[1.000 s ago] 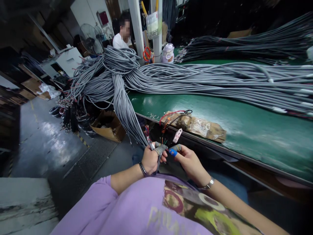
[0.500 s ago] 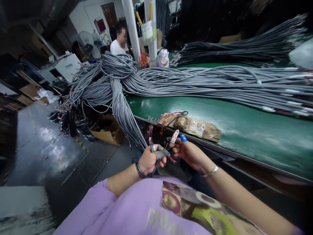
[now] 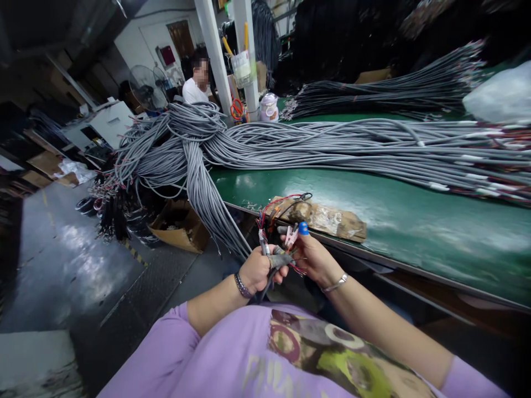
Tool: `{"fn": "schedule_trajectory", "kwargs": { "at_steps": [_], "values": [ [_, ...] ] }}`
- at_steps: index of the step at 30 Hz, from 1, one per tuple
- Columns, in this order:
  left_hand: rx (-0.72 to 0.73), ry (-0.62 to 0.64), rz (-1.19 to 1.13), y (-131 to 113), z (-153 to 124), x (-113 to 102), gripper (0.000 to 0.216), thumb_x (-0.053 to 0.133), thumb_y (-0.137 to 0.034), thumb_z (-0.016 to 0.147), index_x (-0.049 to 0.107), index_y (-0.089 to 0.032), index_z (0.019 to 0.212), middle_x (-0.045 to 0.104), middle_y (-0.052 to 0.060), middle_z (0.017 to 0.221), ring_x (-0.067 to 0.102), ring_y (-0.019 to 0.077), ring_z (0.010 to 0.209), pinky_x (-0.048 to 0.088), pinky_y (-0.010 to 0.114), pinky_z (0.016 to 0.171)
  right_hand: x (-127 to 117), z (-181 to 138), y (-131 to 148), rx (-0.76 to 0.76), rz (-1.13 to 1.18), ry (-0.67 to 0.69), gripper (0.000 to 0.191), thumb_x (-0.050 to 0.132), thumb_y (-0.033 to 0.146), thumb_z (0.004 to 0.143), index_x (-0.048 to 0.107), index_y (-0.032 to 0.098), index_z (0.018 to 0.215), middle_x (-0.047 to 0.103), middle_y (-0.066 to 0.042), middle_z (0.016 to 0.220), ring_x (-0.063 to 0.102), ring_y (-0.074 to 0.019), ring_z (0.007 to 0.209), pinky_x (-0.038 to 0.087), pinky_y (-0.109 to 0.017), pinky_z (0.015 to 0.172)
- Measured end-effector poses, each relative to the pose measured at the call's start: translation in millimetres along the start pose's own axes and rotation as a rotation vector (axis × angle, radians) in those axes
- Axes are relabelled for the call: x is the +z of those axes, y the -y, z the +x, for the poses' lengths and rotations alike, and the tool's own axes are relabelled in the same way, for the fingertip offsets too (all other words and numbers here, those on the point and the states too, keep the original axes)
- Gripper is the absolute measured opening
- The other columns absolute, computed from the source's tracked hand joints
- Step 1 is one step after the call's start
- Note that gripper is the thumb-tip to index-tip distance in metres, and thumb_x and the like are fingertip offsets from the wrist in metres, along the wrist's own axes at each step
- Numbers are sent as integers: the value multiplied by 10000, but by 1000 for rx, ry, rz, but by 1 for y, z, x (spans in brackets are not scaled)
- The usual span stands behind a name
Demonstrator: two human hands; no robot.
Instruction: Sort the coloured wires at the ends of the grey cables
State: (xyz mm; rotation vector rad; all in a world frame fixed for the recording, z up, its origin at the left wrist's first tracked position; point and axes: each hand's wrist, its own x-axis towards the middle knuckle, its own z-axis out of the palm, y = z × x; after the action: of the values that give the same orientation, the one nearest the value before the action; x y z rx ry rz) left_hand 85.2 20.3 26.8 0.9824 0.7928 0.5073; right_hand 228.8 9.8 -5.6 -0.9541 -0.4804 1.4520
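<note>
Your left hand (image 3: 257, 270) is closed around the end of a gray cable (image 3: 271, 261), thumb on top, with the cable's stripped colored wires (image 3: 262, 220) fanning up out of the fist toward 12 o'clock. Your right hand (image 3: 313, 257) sits just beside it at 3 o'clock, fingers pinched on a small pink-and-white tag (image 3: 291, 236) and touching the loose wire ends; the index fingertip wears a blue finger cot (image 3: 303, 228). Both hands meet just off the near edge of the green table (image 3: 394, 215), low center of view. A metal bracelet (image 3: 335, 284) circles your right wrist, a dark beaded band (image 3: 241, 285) your left.

At 12 o'clock from the hands, on the table edge, lies a taped cardboard pad (image 3: 332, 218) with red and black leads (image 3: 286, 200) looped on its left end. Beyond it a thick bundle of gray cables (image 3: 352, 146) runs across the table from 3 o'clock and spills over the left end down to the floor; one strand group hangs down to your left hand. A second cable pile (image 3: 385, 91) lies farther back at 1 o'clock. At 10 o'clock on the floor, an open cardboard box (image 3: 178, 224). Far back at 11 o'clock, a person in a white shirt (image 3: 193, 88) sits near a fan (image 3: 143, 85); red-handled scissors (image 3: 237, 108) hang on a pillar (image 3: 244, 55).
</note>
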Motion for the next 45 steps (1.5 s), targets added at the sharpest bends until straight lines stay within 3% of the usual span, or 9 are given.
{"fn": "schedule_trajectory", "kwargs": {
  "at_steps": [5, 11, 17, 24, 36, 45],
  "values": [
    [-20, -21, 13, 4, 2, 1, 438, 811, -475, 556, 532, -151, 650, 573, -7, 489, 446, 63, 331, 280, 182, 340, 2, 4, 0, 4, 111, -20, 445, 727, 630, 675, 646, 198, 744, 671, -37, 661, 620, -190, 636, 505, -318, 609],
    [-19, -36, 12, 5, 3, 1, 448, 816, -479, 544, 533, -153, 662, 571, -10, 479, 454, 69, 334, 310, 183, 340, 2, -1, 0, 47, 127, -16, 485, 658, 679, 710, 646, 195, 743, 676, -48, 689, 575, -165, 563, 481, -295, 544],
    [-1, -47, 15, 3, -6, 2, 471, 813, -499, 553, 493, -166, 650, 573, -17, 474, 447, 67, 319, 289, 178, 328, 1, -12, 7, 86, 135, 84, 502, 573, 699, 767, 660, 205, 755, 669, -39, 725, 561, -136, 562, 469, -260, 526],
    [59, -116, 23, 7, -16, 11, 471, 793, -522, 575, 493, -164, 641, 578, -14, 487, 463, 69, 328, 287, 180, 337, -1, -15, 8, 77, 77, 71, 341, 676, 541, 772, 689, 203, 817, 668, -27, 701, 574, -134, 573, 468, -250, 529],
    [73, -188, -13, 9, -2, 13, 442, 785, -502, 588, 508, -163, 649, 555, -24, 478, 458, 67, 338, 300, 186, 354, -3, 0, 1, 88, 127, 50, 403, 690, 602, 735, 654, 203, 776, 682, -40, 715, 609, -187, 650, 501, -329, 633],
    [70, -173, 32, 12, -8, 11, 468, 775, -534, 605, 489, -165, 631, 563, -19, 486, 467, 66, 339, 278, 180, 353, 1, -10, 4, 106, 147, 52, 414, 618, 635, 774, 638, 222, 784, 670, -32, 738, 565, -157, 577, 464, -295, 551]
  ]
}}
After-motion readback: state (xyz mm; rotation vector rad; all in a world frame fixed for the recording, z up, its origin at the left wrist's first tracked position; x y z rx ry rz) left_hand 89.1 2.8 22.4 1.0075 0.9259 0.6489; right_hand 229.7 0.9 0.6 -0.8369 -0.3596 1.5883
